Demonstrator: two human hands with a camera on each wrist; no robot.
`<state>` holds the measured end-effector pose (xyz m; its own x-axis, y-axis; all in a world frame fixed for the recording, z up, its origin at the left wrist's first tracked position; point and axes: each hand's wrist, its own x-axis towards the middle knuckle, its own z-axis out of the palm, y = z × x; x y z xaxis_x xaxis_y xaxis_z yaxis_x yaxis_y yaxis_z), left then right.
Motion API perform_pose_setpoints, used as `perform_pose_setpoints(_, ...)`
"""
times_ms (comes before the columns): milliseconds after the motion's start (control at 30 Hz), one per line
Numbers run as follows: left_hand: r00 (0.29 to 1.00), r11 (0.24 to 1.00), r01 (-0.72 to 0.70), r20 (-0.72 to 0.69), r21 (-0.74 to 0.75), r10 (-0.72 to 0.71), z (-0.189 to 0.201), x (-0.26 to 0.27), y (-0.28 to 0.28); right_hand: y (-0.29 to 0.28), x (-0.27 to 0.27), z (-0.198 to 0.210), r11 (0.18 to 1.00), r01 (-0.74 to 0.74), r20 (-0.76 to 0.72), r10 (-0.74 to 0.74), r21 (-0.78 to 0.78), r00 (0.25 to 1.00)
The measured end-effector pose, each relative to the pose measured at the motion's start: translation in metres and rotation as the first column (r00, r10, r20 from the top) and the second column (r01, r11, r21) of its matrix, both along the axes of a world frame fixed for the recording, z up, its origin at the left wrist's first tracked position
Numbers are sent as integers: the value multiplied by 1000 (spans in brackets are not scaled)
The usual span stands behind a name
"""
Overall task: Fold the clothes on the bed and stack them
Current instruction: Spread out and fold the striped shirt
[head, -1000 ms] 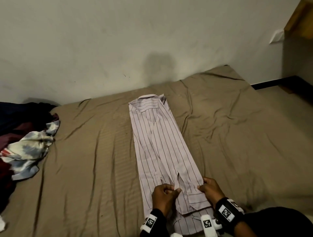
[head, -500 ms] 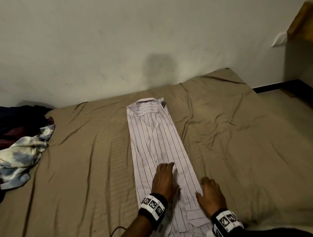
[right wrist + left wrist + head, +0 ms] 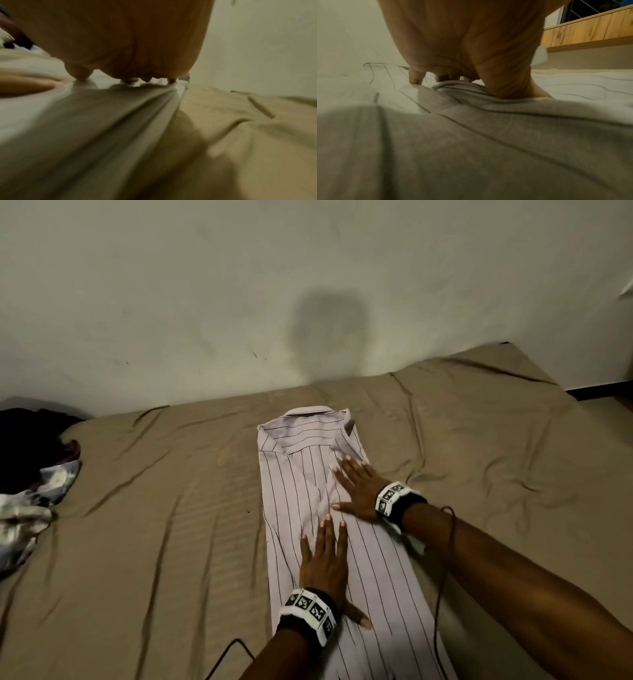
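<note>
Both flat: left hand, right hand press striped shirt, fingers straight; hem cut off.

Your left hand lies flat, palm down, fingers straight and pointing away from you, thumb splayed out to the right. Your right hand reaches farther ahead, also flat, fingers spread and angled up to the left. Both forearms extend forward, bare. Each wrist wears a black band with white marker squares.
</note>
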<state>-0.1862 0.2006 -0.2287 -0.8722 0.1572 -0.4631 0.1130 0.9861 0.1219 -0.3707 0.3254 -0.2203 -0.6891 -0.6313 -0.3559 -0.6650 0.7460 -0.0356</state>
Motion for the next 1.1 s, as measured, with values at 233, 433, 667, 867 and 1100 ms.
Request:
perform_pose_setpoints(233,996,998,-68,-58,5,68,-22,-4,8,3,-88,-7,967,252,75,-255,46,964)
perform_pose_setpoints(433,985,993,-112,-130,34,115,-32,-7,8,-8,-98,-2,948,299,75,-308,112,948)
perform_pose_setpoints(667,990,996,-85,115,25,81,24,8,-9,-3,-32,25,931,362,88,-364,40,927)
perform_pose_setpoints(867,957,945,-242,-108,218,270,72,159,-57,108,183,42,996,43,194,-58,81,979)
perform_pose_setpoints(1100,999,968,-8,52,251,-5,18,304,-64,176,385,31,997,73,298,-81,39,951)
